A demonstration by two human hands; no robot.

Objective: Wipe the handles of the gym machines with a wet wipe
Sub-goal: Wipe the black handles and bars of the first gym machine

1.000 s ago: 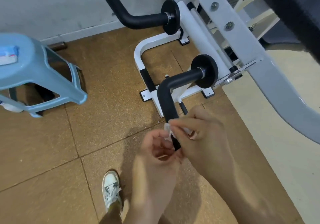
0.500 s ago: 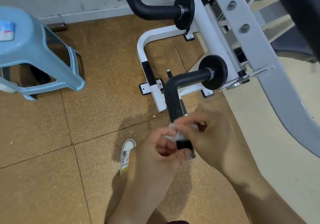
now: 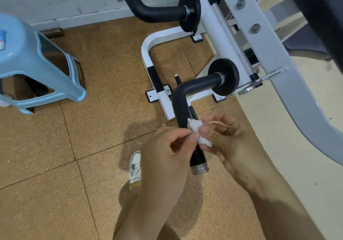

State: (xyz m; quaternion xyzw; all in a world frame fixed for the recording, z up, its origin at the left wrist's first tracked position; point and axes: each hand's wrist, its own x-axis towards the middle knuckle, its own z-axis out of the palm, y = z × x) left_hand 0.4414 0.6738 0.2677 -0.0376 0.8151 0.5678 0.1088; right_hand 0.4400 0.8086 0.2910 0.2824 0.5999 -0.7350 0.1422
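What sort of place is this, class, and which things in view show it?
Most likely a gym. A white machine frame carries black padded handles, the floor is laid in speckled tiles, and the left hand and right hand pinch a white wipe against the near handle.

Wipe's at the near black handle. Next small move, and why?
Probably open the crumpled white wet wipe out round the bent black padded handle: the left hand and right hand only pinch it, bunched, so little of it touches the bar above the silver metal end cap.
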